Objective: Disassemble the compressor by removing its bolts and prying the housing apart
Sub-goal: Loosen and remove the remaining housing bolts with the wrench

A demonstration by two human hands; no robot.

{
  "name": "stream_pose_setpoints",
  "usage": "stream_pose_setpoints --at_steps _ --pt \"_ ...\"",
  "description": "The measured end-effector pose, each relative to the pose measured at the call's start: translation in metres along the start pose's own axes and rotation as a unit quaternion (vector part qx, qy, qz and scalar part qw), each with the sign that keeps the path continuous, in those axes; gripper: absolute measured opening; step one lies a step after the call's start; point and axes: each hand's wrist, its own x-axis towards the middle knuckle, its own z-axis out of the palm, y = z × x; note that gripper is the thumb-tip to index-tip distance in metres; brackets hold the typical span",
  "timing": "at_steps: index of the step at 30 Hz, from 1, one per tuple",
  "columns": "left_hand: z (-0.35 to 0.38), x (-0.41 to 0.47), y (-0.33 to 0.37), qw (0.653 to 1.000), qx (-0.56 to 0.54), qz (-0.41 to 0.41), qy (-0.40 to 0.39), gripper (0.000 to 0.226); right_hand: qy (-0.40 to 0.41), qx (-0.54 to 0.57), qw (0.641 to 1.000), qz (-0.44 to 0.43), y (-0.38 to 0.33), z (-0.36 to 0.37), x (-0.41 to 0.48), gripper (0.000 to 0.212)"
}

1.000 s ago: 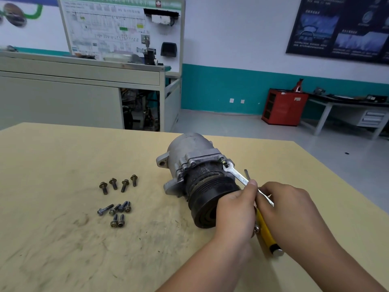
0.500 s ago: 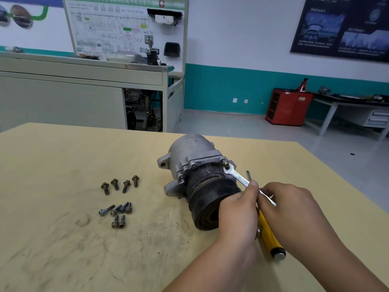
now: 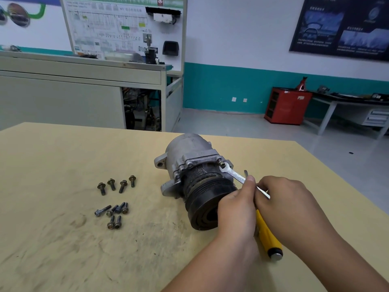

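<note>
Right, we're well into the bolt stage. The compressor lies on its side at centre-right of the frame, on the tabletop, its black pulley facing the lower right. Over at lower left the loose bolts tell the story: a row of four with flanged heads, and below them a tighter cluster of six, so ten out by my count. On the body, one bolt sits in its lug at the upper edge of the flange, and the open end of the wrench is hooked round its head. I'd judge the unbolting near its end but not finished; whether others hide on the far side, I can't tell. The housing seam looks closed, a dark line with no gap, so the prying is all to come.

Hands now. The left hand has its thumb pressed on the wrench shaft, with the fingers curled beneath. The right hand pinches the shaft's far end, just beside it. Both grip that one tool. Under them a screwdriver with a yellow handle angles toward the lower right; whether a hand holds it or it rests on the tabletop is hidden.

Materials: the housing is dull grey cast metal, rounded at the back, with ears and lugs. Its middle is rough and grimy, and the pulley is ribbed with grooves. The wrench is thin, flat, bright steel. The tabletop is pale yellow board, scuffed with dark smears.
</note>
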Motion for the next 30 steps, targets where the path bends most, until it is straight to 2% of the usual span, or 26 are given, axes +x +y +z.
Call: stream_pose_setpoints --at_steps 2,4,6,8,11,13,15,16,17,18,20,22,26,30 --pt "0.002 0.001 0.002 0.999 -0.049 -0.014 0.009 0.034 -0.006 -0.020 1.000 -0.013 -0.004 -0.001 -0.001 0.027" --pt "0.003 0.001 0.004 0.994 -0.105 -0.035 0.004 0.035 -0.008 0.017 1.000 -0.012 -0.005 -0.003 -0.005 0.018" --pt "0.005 -0.002 0.004 0.985 -0.161 -0.057 -0.019 0.045 -0.039 0.127 0.991 0.025 -0.003 -0.008 -0.009 0.006" --pt "0.006 -0.005 0.004 0.973 -0.210 -0.082 -0.039 0.044 -0.089 0.285 0.950 0.095 0.001 -0.015 -0.013 0.005" --pt "0.007 -0.007 0.004 0.967 -0.236 -0.095 -0.033 0.034 -0.176 0.470 0.833 0.233 0.015 -0.020 -0.020 0.028" --pt "0.006 -0.003 0.002 0.963 -0.254 -0.083 -0.026 0.035 -0.266 0.558 0.727 0.299 0.021 -0.023 -0.025 0.042" --pt "0.006 -0.001 0.002 0.960 -0.269 -0.072 -0.029 0.036 -0.348 0.647 0.601 0.315 0.023 -0.022 -0.026 0.047" --pt "0.006 -0.001 0.003 0.960 -0.271 -0.066 -0.034 0.036 -0.371 0.682 0.554 0.301 0.023 -0.021 -0.027 0.052" --pt "0.005 0.000 0.002 0.961 -0.269 -0.060 -0.037 0.036 -0.384 0.706 0.524 0.281 0.023 -0.020 -0.027 0.054" --pt "0.005 0.000 0.002 0.961 -0.267 -0.055 -0.039 0.035 -0.387 0.720 0.512 0.262 0.021 -0.020 -0.028 0.054" --pt "0.003 0.001 0.001 0.962 -0.265 -0.048 -0.047 0.036 -0.378 0.728 0.521 0.238 0.018 -0.018 -0.027 0.053" --pt "0.002 0.002 0.000 0.963 -0.261 -0.042 -0.061 0.038 -0.353 0.713 0.561 0.229 0.015 -0.019 -0.026 0.048" --pt "0.001 0.004 -0.002 0.963 -0.257 -0.038 -0.071 0.047 -0.279 0.632 0.702 0.176 0.008 -0.027 -0.026 0.025" --pt "0.000 0.004 -0.003 0.962 -0.263 -0.034 -0.067 0.040 -0.210 0.496 0.834 0.116 0.007 -0.030 -0.025 0.041"
